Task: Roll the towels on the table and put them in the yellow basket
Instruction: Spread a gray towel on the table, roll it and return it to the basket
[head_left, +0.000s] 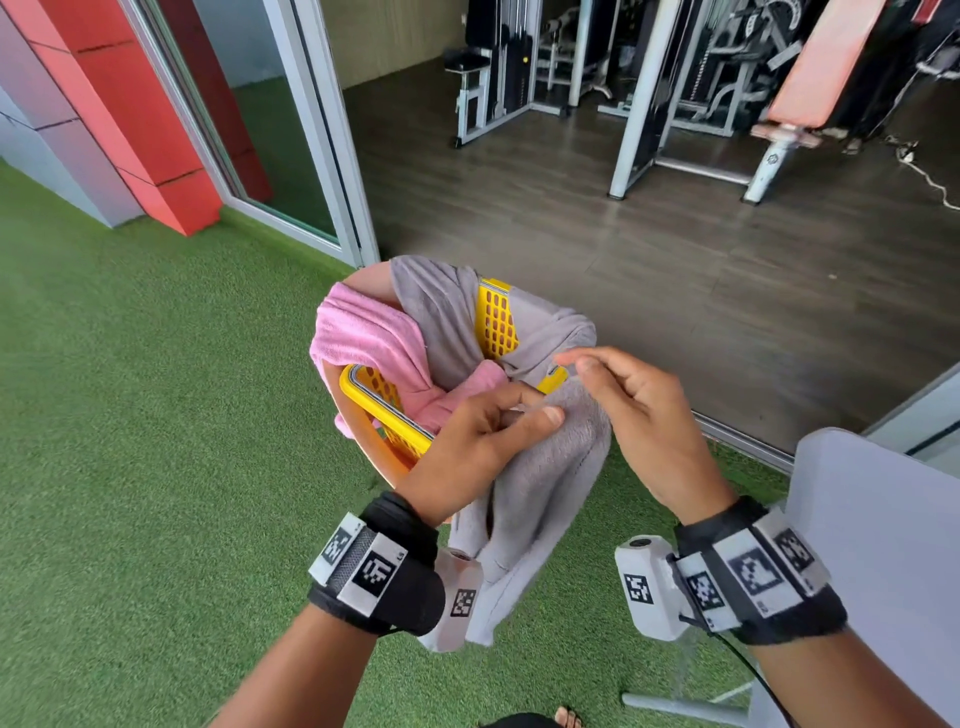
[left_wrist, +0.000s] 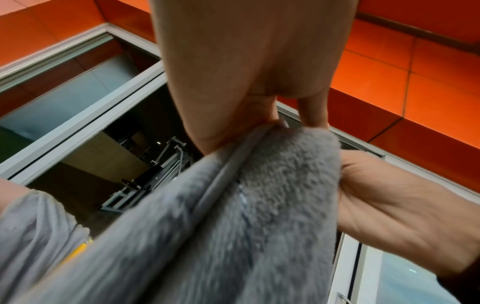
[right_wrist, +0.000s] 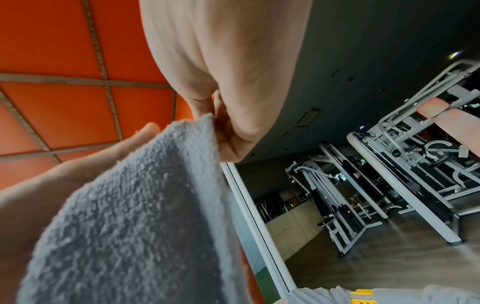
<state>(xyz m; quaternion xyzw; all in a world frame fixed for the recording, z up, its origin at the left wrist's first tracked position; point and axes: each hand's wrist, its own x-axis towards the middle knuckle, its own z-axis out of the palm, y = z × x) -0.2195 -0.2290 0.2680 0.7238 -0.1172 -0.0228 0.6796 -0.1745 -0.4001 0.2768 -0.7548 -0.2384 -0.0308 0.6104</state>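
A grey towel (head_left: 545, 483) hangs folded between my hands, in front of the yellow basket (head_left: 496, 317). My left hand (head_left: 483, 431) grips its top, thumb pressed on the cloth. My right hand (head_left: 623, 405) is at the towel's upper right edge; the right wrist view shows its fingers curled at the towel's corner (right_wrist: 207, 118). The left wrist view shows the grey towel (left_wrist: 259, 205) bunched under my left hand (left_wrist: 246, 61). A pink towel (head_left: 363, 332) and another grey towel (head_left: 441, 306) lie loosely draped in and over the basket.
The basket sits on an orange stool (head_left: 384, 457) on green turf. A white table (head_left: 883, 545) stands at my right. A sliding glass door frame (head_left: 332, 156) opens onto a dark wooden floor with gym machines (head_left: 675, 78) behind.
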